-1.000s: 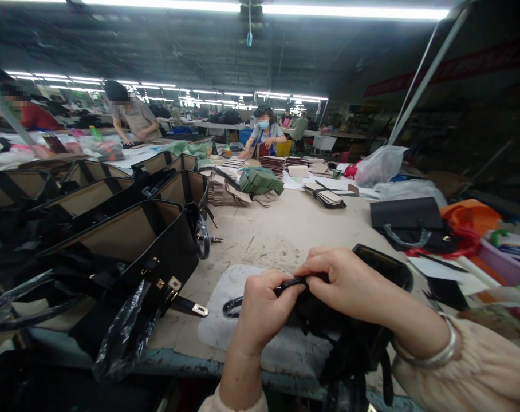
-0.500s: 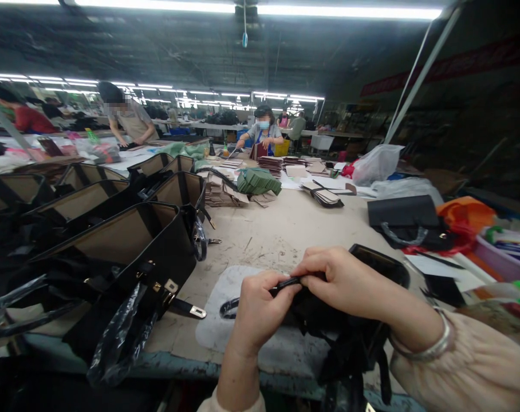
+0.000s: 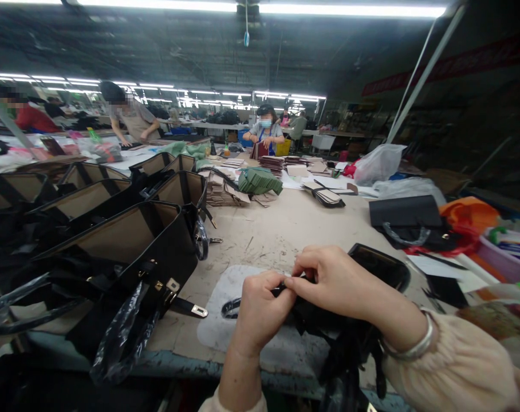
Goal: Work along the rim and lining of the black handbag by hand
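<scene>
Black bag point(image 3: 341, 337), handle point(image 3: 229, 315) leftward, axis unclear.

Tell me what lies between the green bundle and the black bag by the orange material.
In the head view, a stack of pale and black pieces lies on the tabletop between the green bundle and that bag.
</scene>
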Motion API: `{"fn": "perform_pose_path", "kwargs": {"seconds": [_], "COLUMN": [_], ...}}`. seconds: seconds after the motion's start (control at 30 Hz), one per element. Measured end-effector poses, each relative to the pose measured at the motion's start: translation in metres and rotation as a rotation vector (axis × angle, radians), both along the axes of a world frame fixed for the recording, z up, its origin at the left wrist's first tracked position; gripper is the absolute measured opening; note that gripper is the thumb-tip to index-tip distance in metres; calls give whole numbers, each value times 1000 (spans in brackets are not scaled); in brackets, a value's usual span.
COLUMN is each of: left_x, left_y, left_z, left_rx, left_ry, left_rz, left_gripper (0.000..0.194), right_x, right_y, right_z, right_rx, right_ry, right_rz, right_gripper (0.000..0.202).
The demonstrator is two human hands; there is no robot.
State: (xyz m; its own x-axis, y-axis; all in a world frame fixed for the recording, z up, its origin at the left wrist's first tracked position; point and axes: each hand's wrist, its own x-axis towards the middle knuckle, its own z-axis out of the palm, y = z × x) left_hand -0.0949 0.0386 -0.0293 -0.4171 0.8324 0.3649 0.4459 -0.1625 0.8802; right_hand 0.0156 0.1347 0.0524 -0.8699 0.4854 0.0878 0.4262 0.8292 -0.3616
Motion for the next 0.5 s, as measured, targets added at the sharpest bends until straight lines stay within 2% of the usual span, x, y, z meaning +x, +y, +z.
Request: {"fn": "perform_pose_path", "kwargs": {"seconds": [0.1, 0.23, 0.37, 0.5], "left_x": [0, 0, -1, 0], "left_y": [0, 0, -1, -1], "left_z": [1, 0, -1, 0], "left_rx": [0, 14, -4, -14], "left_ry": [-35, -72, -61, -30], "left_rz": [-20, -28, -29, -5], "left_gripper": [13, 9, 8, 11], "right_x": [3, 8, 10, 5], "right_y": [3, 6, 4, -1], "right_z": [-3, -1, 3, 1], "right_rx": [-35, -102, -171, -76], "right_ry": [56, 85, 73, 75], "right_rz": [43, 120, 118, 64], "right_gripper": [13, 21, 17, 19]}}
